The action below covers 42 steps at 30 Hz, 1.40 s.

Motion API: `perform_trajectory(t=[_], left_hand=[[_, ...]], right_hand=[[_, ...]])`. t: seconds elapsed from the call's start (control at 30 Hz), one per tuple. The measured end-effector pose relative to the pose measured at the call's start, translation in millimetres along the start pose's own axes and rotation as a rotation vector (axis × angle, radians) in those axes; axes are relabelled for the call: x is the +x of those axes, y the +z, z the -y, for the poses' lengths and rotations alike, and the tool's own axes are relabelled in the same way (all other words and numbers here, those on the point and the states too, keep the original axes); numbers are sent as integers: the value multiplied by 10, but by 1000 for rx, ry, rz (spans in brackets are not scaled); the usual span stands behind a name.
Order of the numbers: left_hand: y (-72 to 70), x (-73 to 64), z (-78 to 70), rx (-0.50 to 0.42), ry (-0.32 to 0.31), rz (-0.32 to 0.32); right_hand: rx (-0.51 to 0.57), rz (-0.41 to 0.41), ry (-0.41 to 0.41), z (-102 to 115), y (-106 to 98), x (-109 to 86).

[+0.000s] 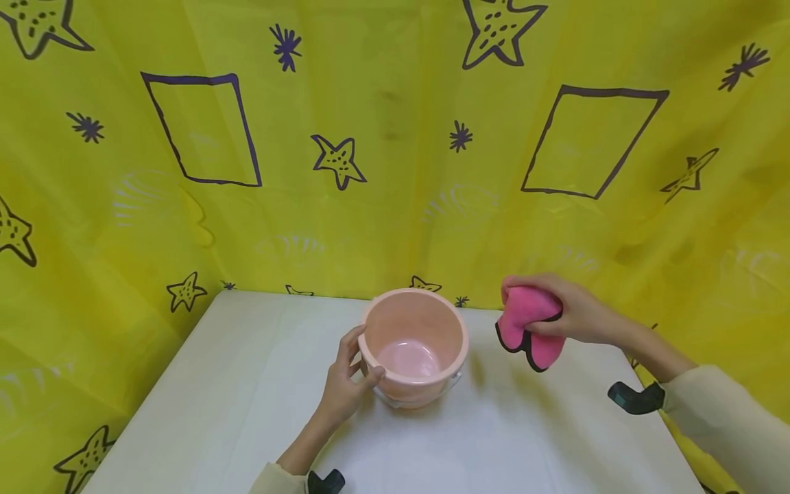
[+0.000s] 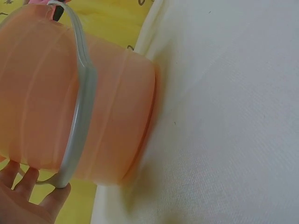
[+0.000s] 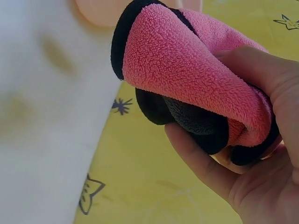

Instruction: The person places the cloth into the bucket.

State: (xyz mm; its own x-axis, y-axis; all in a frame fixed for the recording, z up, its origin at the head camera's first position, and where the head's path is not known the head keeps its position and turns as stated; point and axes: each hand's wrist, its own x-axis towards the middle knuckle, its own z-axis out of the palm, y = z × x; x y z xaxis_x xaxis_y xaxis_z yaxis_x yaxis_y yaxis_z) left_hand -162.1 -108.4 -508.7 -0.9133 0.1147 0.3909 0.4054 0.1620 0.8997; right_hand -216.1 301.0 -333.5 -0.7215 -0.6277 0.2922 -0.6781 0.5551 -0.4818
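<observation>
The bucket (image 1: pixel 412 312) rests on the white table (image 1: pixel 234 418), mouth up. It is pale peach, round and smooth; through its open top only the inner wall and a shinier, pinker floor show. Its pale grey handle (image 2: pixel 83 116) hangs down round the outer wall, and in the left wrist view faint ridges run round that wall.

The left hand (image 1: pixel 347 384) holds the bucket's left side: the thumb lies at the near part of the rim and the fingers bend against the outside, leaving the hand spread only as wide as that stretch of wall. In the left wrist view fingertips touch the wall close to one end of the handle.

The right hand (image 1: pixel 570 312) grips the cloth (image 1: pixel 527 312), thumb on one side and fingers on the other, the soft stuff bunched between them. The cloth is pink with black edging and a dark grey underside, folded over on itself. It is up in the air to the right of the bucket, near it but apart, above the table.

Both sleeves (image 1: pixel 728 418) are cream, each with a dark mount (image 1: pixel 636 398) at the cuff. Behind the table hangs a yellow sheet (image 1: pixel 395 226) with drawn stars and four-sided outlines.
</observation>
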Motion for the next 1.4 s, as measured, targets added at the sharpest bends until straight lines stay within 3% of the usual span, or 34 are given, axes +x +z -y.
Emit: perform_trajectory(t=[0.37,0.83,1.03,1.4], left_hand=[[-3,3,22,8,23,-8],[-9,-6,0,17,37,-10],[-7,3,4,13,31,-10],[-5,7,26,29,39,-18]], right_hand=[[-29,39,15,122,-80,282],[-57,152,17,442,-161,742],[-57,182,10,545,-38,945],[-24,198,-101,656,343,1314]])
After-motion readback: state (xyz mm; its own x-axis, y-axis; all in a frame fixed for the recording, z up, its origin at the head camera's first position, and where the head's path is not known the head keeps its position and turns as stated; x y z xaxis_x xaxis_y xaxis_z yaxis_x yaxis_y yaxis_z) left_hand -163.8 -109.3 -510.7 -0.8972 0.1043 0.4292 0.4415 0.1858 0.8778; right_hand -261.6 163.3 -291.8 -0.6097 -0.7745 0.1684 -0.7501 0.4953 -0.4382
